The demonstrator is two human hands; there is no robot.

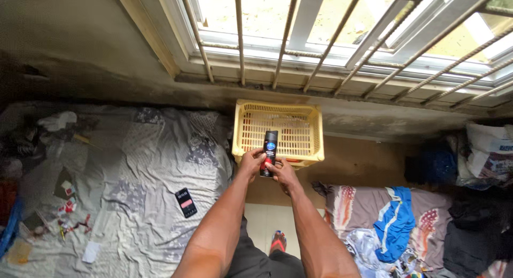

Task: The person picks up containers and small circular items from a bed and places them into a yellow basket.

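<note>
Both hands grip one item: the left hand [251, 161] wraps its fingers around the lower left side of a tall black cylindrical spray can [269, 151], and the right hand [282, 171] pinches the can's lower right side between thumb and curled fingers. The can stands upright, held in the air in front of the near rim of a yellow perforated plastic basket [278, 131]. The can carries a blue and white oval label on its upper half and a red band near its base, partly covered by the fingers; its top is a plain black cap. The basket is rectangular with slotted walls and a slotted floor; no contents can be made out inside it. It sits on the brown floor directly below a white-framed window with metal bars [342, 37]. To the left lies a grey patterned bedsheet [155, 171] spread over a mattress. On the sheet, well apart from the hands, rests a small black rectangular device with a pink label [186, 202]. Further left on the sheet lie small red and white wrappers and paper scraps [69, 214]. To the right, a second mattress bears a blue garment [396, 222] on a floral cover. A white bag with blue print [489, 149] sits at the far right edge. A red sandal [278, 240] shows on the pale floor tile between the forearms.
</note>
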